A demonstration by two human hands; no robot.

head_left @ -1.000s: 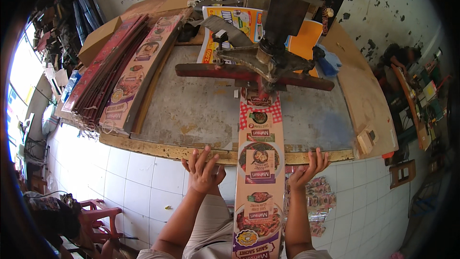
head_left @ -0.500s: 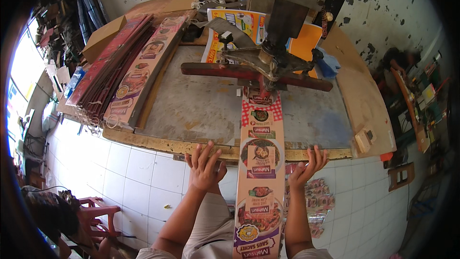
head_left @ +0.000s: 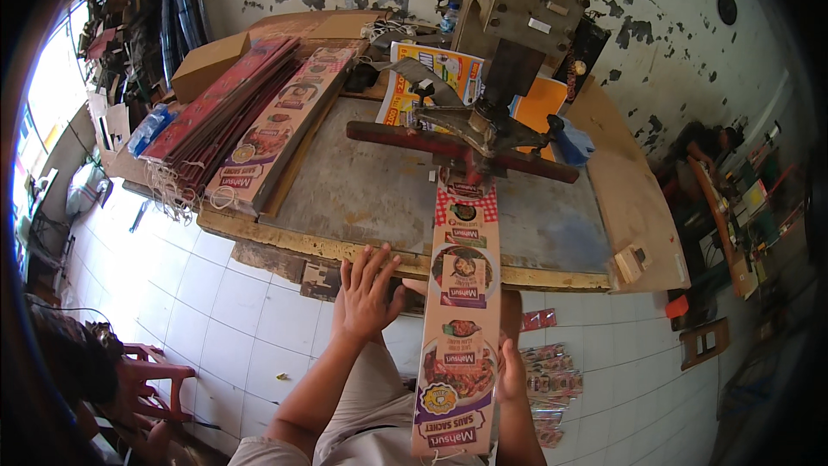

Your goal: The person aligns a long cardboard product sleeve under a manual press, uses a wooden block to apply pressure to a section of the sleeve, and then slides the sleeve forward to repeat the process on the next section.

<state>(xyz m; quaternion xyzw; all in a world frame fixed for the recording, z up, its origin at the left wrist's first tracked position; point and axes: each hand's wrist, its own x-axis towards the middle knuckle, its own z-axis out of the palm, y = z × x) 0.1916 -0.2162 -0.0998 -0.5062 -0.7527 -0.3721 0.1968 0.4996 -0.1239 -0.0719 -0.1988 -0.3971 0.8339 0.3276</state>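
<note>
A long printed cardboard strip [head_left: 458, 328] with food pictures runs from beneath the press [head_left: 483, 134] over the table's front edge toward my body. Thin string shows at its near end. My right hand [head_left: 511, 371] is closed on the strip's right edge near that end, its fingers partly hidden behind the strip. To the left of the strip, my left hand [head_left: 371, 293] rests its outstretched fingers against the front edge of the worktable [head_left: 345, 181], holding nothing. The press's red crossbar [head_left: 388, 135] spans the strip's far end.
Stacked printed strips [head_left: 276, 134] and dark red strips [head_left: 207, 112] lie on the table's left, beside a cardboard box [head_left: 210, 65]. A wooden block [head_left: 632, 262] sits at the right corner. Packets [head_left: 552, 380] lie on the tiled floor; a red stool [head_left: 155, 380] stands left.
My right hand has left the table's front edge and come down onto the strip's right side. The strip's near end has swung slightly left. My left hand stays at the edge.
</note>
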